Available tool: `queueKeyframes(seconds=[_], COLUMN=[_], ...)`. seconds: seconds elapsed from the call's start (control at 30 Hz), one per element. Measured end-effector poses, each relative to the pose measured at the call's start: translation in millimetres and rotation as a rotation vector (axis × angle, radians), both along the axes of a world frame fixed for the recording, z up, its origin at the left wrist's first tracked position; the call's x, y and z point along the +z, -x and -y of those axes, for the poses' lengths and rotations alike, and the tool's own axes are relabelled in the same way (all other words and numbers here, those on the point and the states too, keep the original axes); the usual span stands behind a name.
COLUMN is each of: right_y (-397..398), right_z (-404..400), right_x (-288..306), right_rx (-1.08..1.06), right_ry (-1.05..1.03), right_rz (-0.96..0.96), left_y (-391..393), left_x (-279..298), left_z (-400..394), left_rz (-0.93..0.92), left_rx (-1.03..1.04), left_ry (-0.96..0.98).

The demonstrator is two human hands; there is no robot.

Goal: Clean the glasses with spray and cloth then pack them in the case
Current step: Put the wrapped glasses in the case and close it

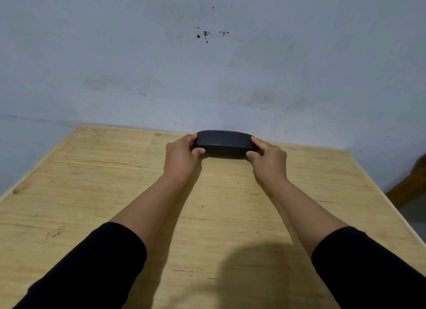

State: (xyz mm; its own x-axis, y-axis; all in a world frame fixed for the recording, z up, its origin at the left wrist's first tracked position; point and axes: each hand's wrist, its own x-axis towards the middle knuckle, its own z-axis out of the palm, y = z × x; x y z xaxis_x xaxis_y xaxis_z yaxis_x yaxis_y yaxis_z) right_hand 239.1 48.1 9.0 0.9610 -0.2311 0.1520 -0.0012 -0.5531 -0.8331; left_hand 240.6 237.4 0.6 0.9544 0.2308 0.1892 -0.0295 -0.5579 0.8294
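A black oblong glasses case (224,144) lies closed near the far edge of the wooden table (92,182). My left hand (182,156) grips its left end, thumb at the front and fingers over the top. My right hand (268,159) grips its right end the same way. Glasses, spray bottle and cloth are not in sight; the closed lid hides whatever is inside the case.
A pale grey wall (207,66) with dark marks rises right behind the table's far edge. A brown wooden piece of furniture (410,184) shows at the right edge, beyond the table's corner. A head-shaped shadow falls on the table near me.
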Motion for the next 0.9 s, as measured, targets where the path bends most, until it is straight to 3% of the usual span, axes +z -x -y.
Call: queueKeyframes(seconds=[0.53, 0.73, 0.9], right_y=[-36.9, -26.3, -7.3], right_z=[2.5, 7.5, 7.5], right_x=[-16.6, -15.4, -12.6], right_rx=[0.049, 0.161, 0.185], right_ry=[0.129, 0.418, 0.642], right_rz=[0.016, -0.046, -0.141], left_y=[-41.0, -29.5, -4.7], left_x=[-14.4, -4.7, 2.6], left_z=[2.3, 5.5, 14.8], left_rz=[-0.035, -0.102, -0.109], left_rx=[0.019, -0.062, -0.045], left_ry=[-0.149, -0.264, -0.495])
